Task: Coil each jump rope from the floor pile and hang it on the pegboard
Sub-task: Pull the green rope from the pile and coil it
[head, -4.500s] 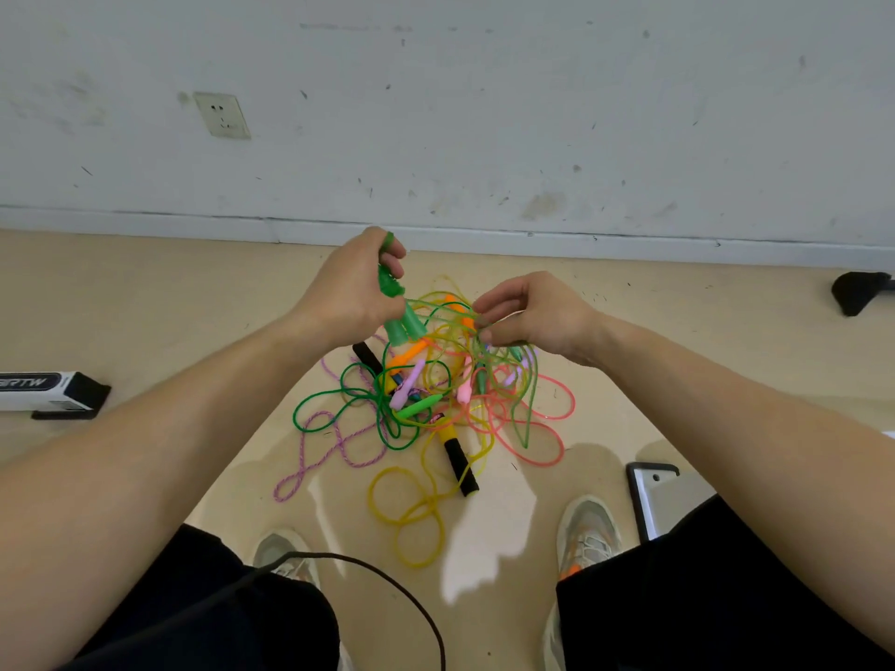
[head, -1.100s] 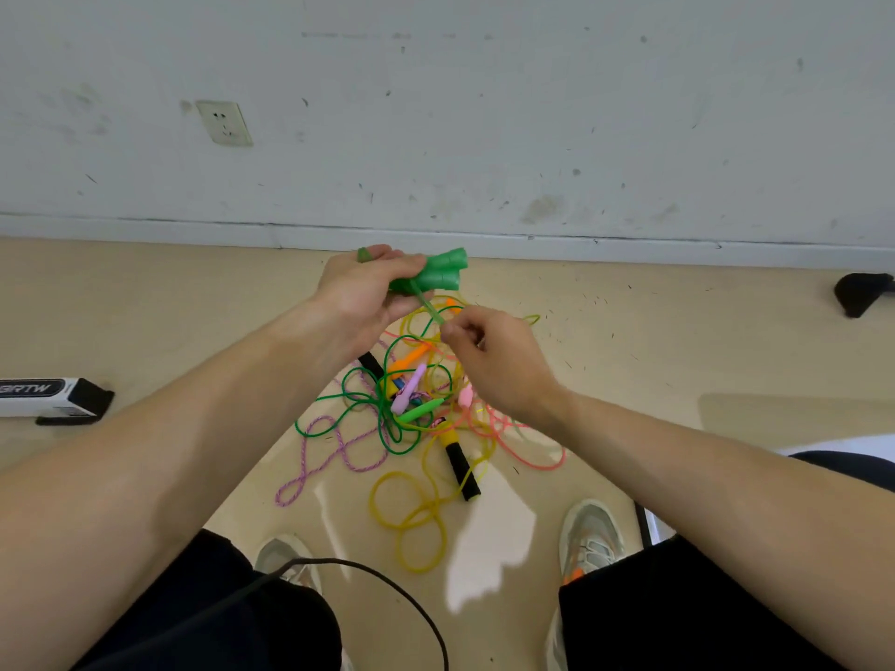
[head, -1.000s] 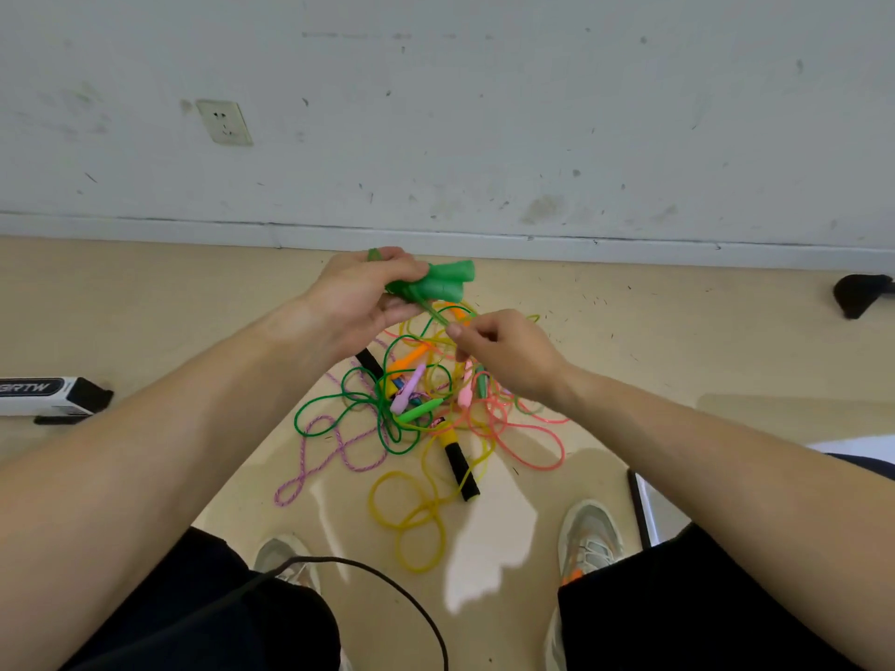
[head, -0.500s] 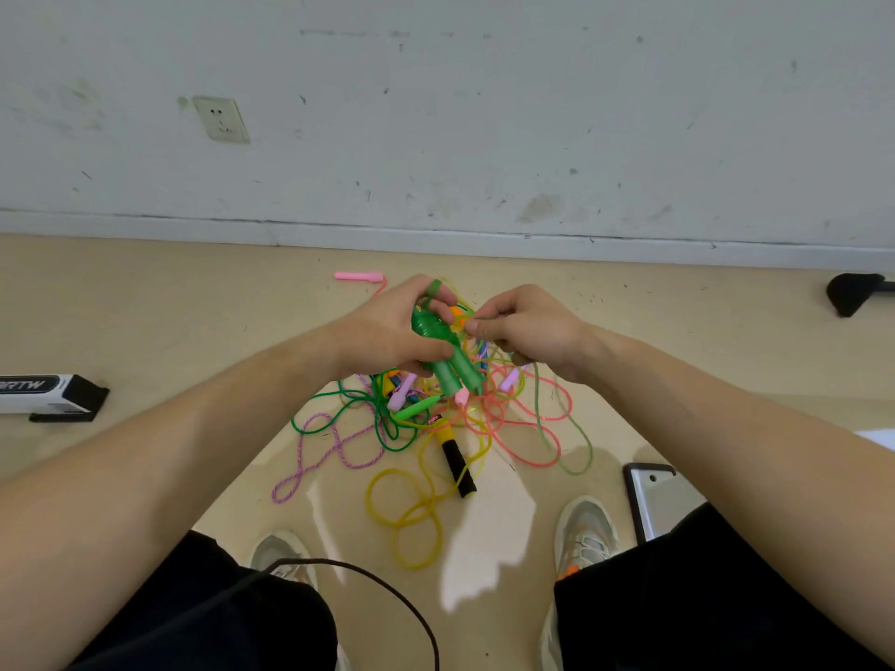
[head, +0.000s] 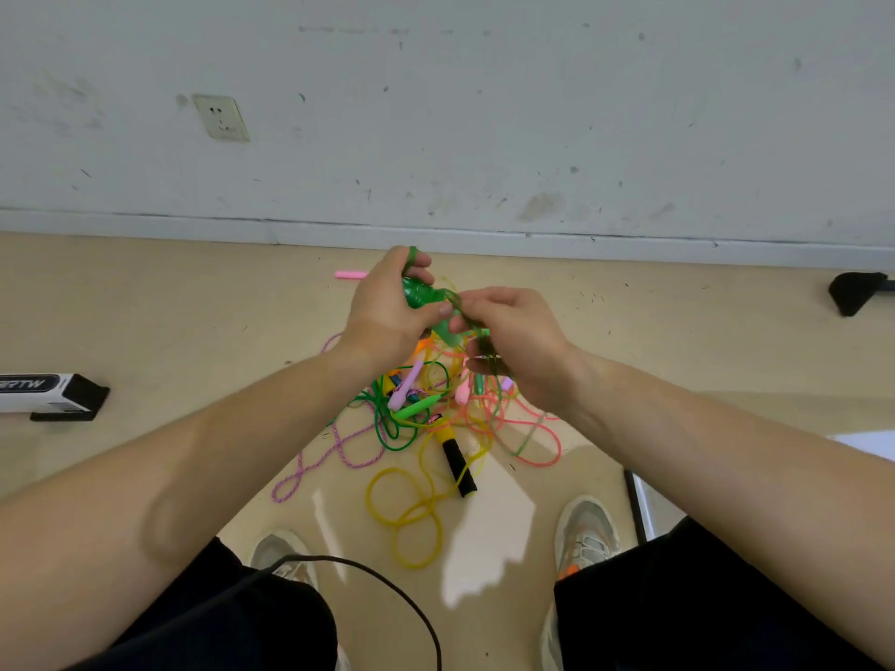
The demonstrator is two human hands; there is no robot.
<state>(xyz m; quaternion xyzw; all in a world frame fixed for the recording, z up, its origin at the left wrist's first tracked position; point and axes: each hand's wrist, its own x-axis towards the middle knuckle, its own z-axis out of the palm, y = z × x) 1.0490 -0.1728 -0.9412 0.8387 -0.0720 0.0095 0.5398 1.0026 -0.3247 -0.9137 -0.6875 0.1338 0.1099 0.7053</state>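
Note:
My left hand (head: 387, 312) is closed around the green jump rope handles (head: 420, 295), held together above the floor pile. Close beside it, my right hand (head: 513, 341) pinches the green cord (head: 491, 360) of that rope, which hangs from my fingers into the pile. Below both hands lies a tangle of jump ropes (head: 426, 418): green, yellow, salmon-pink and purple braided cords, with a black-and-yellow handle (head: 457, 462) and pink and lilac handles among them. No pegboard is in view.
A white wall with a socket (head: 220, 117) and a skirting board runs across the back. A single pink handle (head: 351, 274) lies near it. A white and black box (head: 48, 395) sits left, a black object (head: 855, 293) right. My shoes (head: 583, 535) stand by the pile.
Both hands have risen slightly above the pile, staying close together. My right hand now draws more green cord beside the handles. The left hand's grip on the handles has turned a little.

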